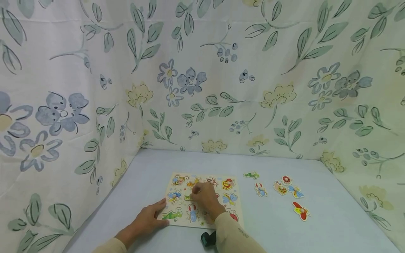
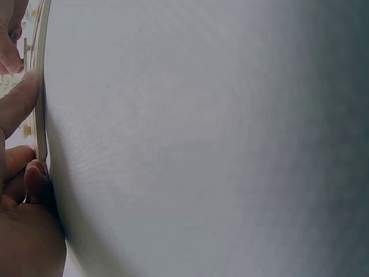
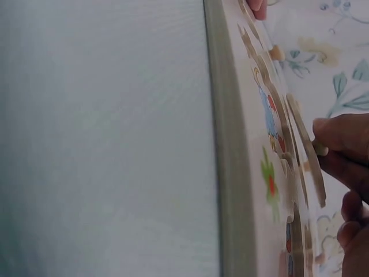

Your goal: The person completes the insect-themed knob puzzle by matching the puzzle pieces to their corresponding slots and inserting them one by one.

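Note:
A wooden knob puzzle board (image 1: 202, 226) with printed insects lies on the table. Over its middle, my right hand (image 1: 205, 198) pinches a thin puzzle piece (image 3: 308, 153) by its small knob. In the right wrist view this piece is tilted, edge-on, just above the board; its picture is hidden. My left hand (image 1: 147, 218) holds the board's near left corner, thumb along the front edge and fingers at the left side. The left wrist view shows its fingers (image 2: 20, 104) against the board's edge. Seated pieces include a blue fly (image 1: 174, 196) and a green grasshopper (image 1: 172, 214).
Loose pieces lie right of the board: a green insect (image 1: 251, 175), a beetle (image 1: 261, 189), a ladybird-like piece (image 1: 280, 188), a round red piece (image 1: 286, 180), a blue-winged bee (image 1: 295, 192) and a red-winged insect (image 1: 301, 211). Floral curtains (image 1: 221, 116) enclose the table (image 1: 272, 232).

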The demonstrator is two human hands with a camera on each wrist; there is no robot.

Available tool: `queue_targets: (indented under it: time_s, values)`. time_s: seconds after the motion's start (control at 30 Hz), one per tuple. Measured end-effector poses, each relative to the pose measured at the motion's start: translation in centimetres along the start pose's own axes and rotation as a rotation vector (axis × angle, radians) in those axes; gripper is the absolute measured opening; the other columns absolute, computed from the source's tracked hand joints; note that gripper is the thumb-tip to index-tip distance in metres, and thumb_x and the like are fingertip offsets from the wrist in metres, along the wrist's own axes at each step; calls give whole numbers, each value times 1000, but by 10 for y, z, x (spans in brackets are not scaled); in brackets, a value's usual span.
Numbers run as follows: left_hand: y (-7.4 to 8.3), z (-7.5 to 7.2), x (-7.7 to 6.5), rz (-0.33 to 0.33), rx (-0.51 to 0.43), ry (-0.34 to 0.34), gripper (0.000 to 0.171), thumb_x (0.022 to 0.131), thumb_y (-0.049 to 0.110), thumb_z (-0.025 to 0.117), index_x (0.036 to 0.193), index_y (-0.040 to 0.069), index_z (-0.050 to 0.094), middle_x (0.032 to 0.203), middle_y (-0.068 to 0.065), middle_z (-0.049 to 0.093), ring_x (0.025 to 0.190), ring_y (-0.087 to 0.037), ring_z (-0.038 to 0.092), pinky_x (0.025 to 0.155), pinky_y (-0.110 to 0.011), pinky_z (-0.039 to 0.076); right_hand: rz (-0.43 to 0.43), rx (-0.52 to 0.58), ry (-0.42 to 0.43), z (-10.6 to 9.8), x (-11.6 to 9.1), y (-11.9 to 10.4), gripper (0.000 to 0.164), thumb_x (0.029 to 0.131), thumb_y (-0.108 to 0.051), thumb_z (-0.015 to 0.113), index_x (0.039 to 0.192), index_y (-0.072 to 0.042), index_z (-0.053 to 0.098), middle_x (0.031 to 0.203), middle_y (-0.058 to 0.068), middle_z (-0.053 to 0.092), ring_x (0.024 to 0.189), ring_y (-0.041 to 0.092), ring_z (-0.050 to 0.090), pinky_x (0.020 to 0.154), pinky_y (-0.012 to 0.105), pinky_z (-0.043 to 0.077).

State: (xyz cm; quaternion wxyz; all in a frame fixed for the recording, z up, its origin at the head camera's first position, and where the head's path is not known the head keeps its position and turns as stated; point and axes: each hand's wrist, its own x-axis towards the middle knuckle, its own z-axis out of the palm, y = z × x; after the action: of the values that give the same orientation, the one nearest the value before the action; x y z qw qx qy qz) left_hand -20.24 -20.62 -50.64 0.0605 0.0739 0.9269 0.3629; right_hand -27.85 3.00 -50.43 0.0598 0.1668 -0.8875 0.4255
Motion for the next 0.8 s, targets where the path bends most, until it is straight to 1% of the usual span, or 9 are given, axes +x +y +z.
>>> queue_targets:
  time_s: [0.27,0.57,0.67,0.8]
  values:
    - [2,-1,-2,14,6,6,81,72,34,83,138,0,49,150,-9,36,137,-38,28,108,-56,25,27,-20,-4,3,0,0,17,81,-16,77,73,-21,64,77,-11,57,73,10,52,62,25,45]
    - [3,-1,-2,29,15,10,81,72,33,84,137,0,50,150,-9,36,137,-38,29,108,-56,26,11,-51,11,4,1,2,16,81,-16,77,72,-21,65,77,-11,56,74,11,51,63,26,45]
    - [3,-1,-1,28,12,10,81,72,33,84,137,0,50,150,-9,36,137,-38,29,108,-56,26,19,-54,14,4,0,1,15,81,-17,77,73,-21,65,79,-10,56,76,11,51,64,26,45]
    - [2,-1,-1,12,7,5,82,71,34,84,138,1,49,151,-9,36,137,-38,29,108,-56,26,8,-51,20,3,-1,1,15,82,-16,77,74,-20,65,79,-10,57,76,11,51,63,25,45]
